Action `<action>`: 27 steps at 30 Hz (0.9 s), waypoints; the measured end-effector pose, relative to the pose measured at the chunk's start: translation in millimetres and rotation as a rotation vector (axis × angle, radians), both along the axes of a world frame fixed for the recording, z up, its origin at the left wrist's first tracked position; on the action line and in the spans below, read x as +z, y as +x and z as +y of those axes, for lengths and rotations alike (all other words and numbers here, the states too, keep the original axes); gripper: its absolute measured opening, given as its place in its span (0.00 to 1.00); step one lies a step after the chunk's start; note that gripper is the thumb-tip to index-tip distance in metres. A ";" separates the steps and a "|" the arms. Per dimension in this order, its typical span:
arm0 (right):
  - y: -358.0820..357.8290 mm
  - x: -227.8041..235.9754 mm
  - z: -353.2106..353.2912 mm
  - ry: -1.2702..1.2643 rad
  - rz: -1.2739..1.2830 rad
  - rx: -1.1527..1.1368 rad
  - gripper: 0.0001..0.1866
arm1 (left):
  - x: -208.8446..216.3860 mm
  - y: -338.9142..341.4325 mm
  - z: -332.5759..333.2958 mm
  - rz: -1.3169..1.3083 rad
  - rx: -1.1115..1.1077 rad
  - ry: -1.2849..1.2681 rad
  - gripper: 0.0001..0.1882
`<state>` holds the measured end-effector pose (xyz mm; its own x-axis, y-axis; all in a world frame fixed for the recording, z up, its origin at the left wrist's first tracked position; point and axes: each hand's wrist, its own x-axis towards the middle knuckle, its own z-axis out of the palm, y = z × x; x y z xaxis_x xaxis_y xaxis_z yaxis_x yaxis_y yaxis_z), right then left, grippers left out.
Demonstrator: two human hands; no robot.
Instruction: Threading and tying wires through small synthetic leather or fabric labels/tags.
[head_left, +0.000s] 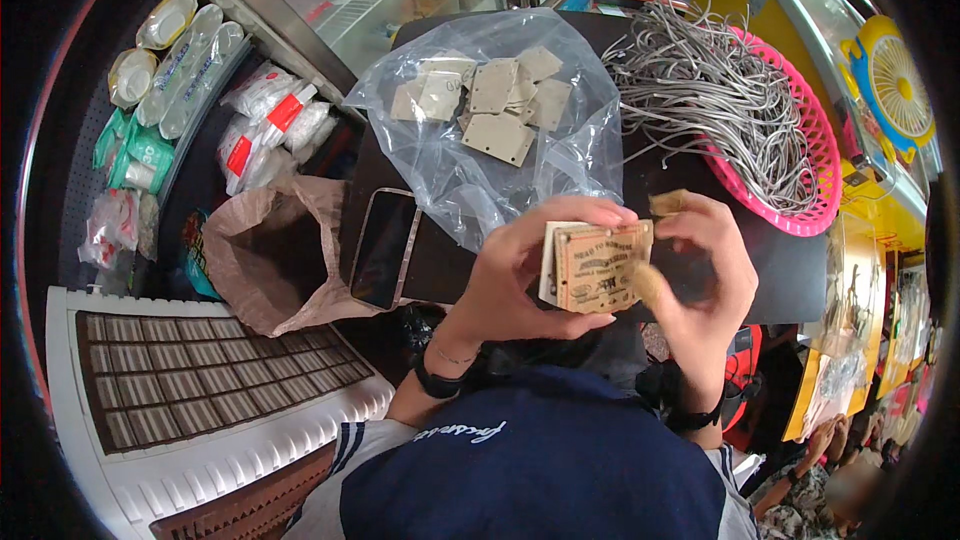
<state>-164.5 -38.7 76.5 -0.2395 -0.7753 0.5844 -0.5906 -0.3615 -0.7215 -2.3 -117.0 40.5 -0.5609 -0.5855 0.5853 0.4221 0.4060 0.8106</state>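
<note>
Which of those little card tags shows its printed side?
The tan tag held between both hands; those inside the clear plastic bag look plain and pale.

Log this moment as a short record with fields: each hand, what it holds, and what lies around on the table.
left hand: left hand grips a small stack of tan card tags, printed face up
right hand: right hand touches the stack's right edge, fingertips taped
behind hands: clear plastic bag with more tan tags inside
right of bag: pink basket heaped with grey string loops
left of hands: phone lying flat, screen dark, on the black table
further left: open brown bag
</note>
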 end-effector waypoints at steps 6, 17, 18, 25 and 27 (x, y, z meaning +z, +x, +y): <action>-12.6 -2.4 2.5 0.033 0.078 0.312 0.23 | 0.9 6.1 -2.5 -0.008 -0.075 0.060 0.38; -12.3 0.5 4.9 0.040 0.186 0.260 0.26 | 2.1 7.1 -1.7 -0.039 -0.024 0.103 0.39; -12.0 -0.7 4.9 0.019 0.201 0.244 0.26 | 2.4 7.1 -1.7 -0.037 -0.027 0.111 0.39; -10.3 -1.0 3.4 -0.001 0.230 0.231 0.26 | 2.1 7.6 -2.4 -0.028 -0.027 0.097 0.40; -10.0 -1.7 3.4 0.005 0.228 0.233 0.26 | 1.7 8.5 -1.6 -0.039 -0.033 0.139 0.39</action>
